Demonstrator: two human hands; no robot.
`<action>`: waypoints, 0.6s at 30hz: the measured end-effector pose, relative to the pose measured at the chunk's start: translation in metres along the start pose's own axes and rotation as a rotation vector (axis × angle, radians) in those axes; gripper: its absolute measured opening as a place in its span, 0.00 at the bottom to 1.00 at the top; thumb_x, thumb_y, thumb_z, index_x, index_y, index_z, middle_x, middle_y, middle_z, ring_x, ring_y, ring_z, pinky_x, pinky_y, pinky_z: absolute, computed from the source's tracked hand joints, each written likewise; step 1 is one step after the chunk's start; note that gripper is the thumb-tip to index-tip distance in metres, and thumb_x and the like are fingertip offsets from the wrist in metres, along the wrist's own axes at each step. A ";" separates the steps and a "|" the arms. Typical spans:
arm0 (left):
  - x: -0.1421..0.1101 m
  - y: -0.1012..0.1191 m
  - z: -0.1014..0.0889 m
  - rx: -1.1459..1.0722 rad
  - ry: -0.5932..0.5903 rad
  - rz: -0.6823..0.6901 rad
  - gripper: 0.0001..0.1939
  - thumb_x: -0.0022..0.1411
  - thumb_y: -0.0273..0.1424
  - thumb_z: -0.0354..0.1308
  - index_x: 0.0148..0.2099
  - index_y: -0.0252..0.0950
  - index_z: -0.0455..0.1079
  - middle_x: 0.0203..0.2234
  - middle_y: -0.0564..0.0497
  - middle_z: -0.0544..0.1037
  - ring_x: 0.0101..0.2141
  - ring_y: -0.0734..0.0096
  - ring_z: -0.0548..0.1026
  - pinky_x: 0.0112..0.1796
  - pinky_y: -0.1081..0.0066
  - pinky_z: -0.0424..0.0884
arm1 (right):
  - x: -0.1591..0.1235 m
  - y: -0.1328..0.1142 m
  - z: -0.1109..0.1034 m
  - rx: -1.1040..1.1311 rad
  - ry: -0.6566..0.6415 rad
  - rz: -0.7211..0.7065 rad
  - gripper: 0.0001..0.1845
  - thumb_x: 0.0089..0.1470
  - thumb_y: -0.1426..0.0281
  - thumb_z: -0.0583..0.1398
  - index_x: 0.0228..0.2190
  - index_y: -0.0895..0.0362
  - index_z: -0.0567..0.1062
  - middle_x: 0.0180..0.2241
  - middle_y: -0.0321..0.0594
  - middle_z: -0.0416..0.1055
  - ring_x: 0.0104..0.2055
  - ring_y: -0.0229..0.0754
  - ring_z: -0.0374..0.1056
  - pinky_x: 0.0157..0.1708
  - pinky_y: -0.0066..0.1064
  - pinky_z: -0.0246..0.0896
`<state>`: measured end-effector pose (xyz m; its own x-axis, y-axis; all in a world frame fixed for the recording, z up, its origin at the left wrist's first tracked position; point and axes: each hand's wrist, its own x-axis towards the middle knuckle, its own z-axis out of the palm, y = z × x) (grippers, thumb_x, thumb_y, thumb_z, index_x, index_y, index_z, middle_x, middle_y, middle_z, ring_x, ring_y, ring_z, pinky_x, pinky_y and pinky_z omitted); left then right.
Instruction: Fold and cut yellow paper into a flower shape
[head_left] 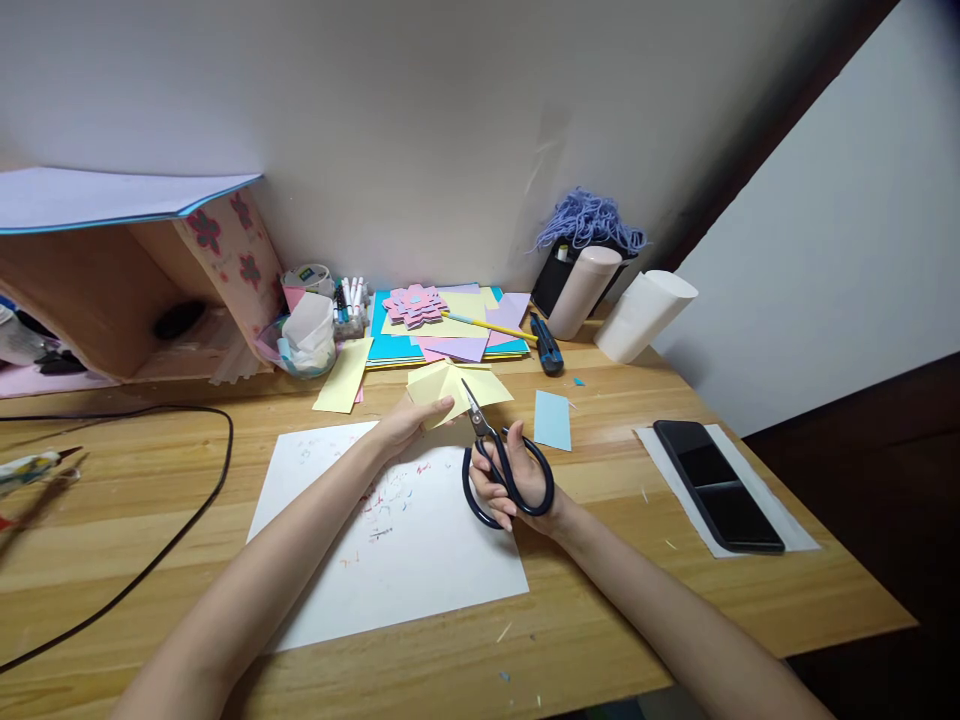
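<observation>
Pale yellow folded paper [486, 388] is pinched between the thumb and fingers of my left hand [409, 425], above the top edge of a white sheet. My right hand [517, 480] has its fingers through the black loop handles of a pair of scissors [512, 470]. The scissors' blades point up and left and lie against the yellow paper; whether they are cutting into it I cannot tell. Under both hands, the white sheet [442, 565] bears small coloured marks. To the right of the scissors lies a light blue paper rectangle [553, 420].
Behind my hands, a pink layered paper flower [415, 306] and a yellow pencil [487, 325] rest on stacked coloured paper [394, 348]. A blue-black cutter [547, 345] lies beside them. A phone [720, 485] is at right, a cardboard box [232, 260] and black cable [187, 540] at left.
</observation>
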<state>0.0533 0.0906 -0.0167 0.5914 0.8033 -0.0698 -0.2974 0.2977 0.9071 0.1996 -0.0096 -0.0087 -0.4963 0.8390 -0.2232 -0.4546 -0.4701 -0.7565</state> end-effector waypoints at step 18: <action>0.001 -0.004 -0.003 0.041 -0.040 0.006 0.18 0.49 0.31 0.62 0.44 0.33 0.69 0.39 0.44 0.74 0.36 0.66 0.72 0.32 0.72 0.68 | 0.003 0.004 0.001 -0.033 0.051 -0.019 0.36 0.36 0.34 0.43 0.21 0.56 0.57 0.09 0.24 0.53 0.06 0.26 0.46 0.04 0.20 0.53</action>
<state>0.0530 0.0922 -0.0219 0.6193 0.7837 -0.0484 -0.2705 0.2708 0.9238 0.1958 -0.0096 -0.0119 -0.4490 0.8611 -0.2385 -0.4389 -0.4451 -0.7806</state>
